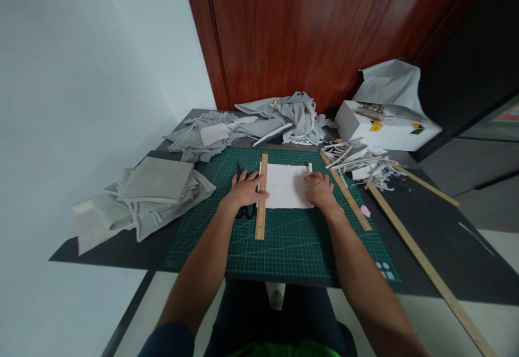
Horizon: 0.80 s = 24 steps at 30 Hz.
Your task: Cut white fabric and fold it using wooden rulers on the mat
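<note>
Nearest you, at the bottom centre of the frame, lay the green mat [284,254]. On it, your left hand [244,190] was spread flat, clasping nothing, with its fingers on a wooden ruler [260,224] over the left edge of the white cloth [287,185], mid-frame. Black scissors [246,213] sat partly hidden by that hand. Your right hand [320,190] had bent fingers on the cloth's right edge; whether they pinched it, I couldn't tell. Beyond were folded fabric [156,178] at left, loose strips [360,159] at right and, farthest, a white box [385,132] at upper right.
</note>
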Available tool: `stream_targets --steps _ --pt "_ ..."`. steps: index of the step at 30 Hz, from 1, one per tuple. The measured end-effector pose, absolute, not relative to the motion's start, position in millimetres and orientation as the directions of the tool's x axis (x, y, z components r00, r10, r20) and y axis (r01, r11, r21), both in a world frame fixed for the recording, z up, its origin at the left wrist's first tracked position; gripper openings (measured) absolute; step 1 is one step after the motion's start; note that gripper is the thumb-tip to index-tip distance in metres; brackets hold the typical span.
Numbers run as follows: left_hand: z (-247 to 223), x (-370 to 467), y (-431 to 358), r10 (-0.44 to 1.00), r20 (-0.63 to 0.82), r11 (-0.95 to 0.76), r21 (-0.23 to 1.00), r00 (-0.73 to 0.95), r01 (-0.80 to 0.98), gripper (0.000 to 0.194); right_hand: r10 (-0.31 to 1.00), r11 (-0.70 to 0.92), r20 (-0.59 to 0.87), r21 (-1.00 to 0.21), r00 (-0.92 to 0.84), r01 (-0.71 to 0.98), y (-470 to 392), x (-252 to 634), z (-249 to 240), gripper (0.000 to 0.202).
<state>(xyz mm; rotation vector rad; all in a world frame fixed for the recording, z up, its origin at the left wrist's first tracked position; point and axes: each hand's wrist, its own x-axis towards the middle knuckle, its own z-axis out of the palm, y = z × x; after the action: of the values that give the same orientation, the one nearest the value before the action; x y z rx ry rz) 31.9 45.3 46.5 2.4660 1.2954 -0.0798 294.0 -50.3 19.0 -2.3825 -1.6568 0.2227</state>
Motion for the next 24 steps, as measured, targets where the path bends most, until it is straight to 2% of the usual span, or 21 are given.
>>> stream_targets --steps 4,8,12,15,17,20,24 --pt "49.3 31.8 44.8 0.797 -0.227 -0.505 0.256 0.559 0.824 0.086 0.930 -0.342 0.034 -0.281 0.365 0.897 -48.3 292.1 18.9 0.055" --pt "52.0 33.7 42.4 0.798 -0.219 -0.511 0.248 0.562 0.823 0.084 0.899 -0.341 0.151 -0.348 0.411 0.873 -44.9 304.5 21.3 0.052" --pt "52.3 40.1 37.7 0.832 -0.134 -0.502 0.231 0.538 0.833 0.066 0.763 -0.518 0.215 -0.362 0.610 0.775 -50.6 327.6 22.6 0.046" --pt "48.9 47.3 33.7 0.843 -0.065 -0.512 0.206 0.533 0.834 0.058 0.635 -0.671 0.176 -0.358 0.752 0.650 -57.4 335.2 21.9 0.048" --pt "46.1 51.3 31.2 0.842 -0.032 -0.524 0.190 0.539 0.830 0.055 0.606 -0.721 0.113 -0.341 0.788 0.603 -59.3 334.7 22.6 0.050" --pt "44.2 54.7 28.2 0.836 0.000 -0.541 0.174 0.549 0.823 0.050 0.617 -0.744 0.029 -0.306 0.787 0.594 -57.6 330.2 25.7 0.052" --pt "45.2 56.8 25.6 0.827 0.031 -0.557 0.182 0.562 0.810 0.045 0.651 -0.729 0.009 -0.273 0.759 0.628 -54.2 323.4 27.9 0.049"
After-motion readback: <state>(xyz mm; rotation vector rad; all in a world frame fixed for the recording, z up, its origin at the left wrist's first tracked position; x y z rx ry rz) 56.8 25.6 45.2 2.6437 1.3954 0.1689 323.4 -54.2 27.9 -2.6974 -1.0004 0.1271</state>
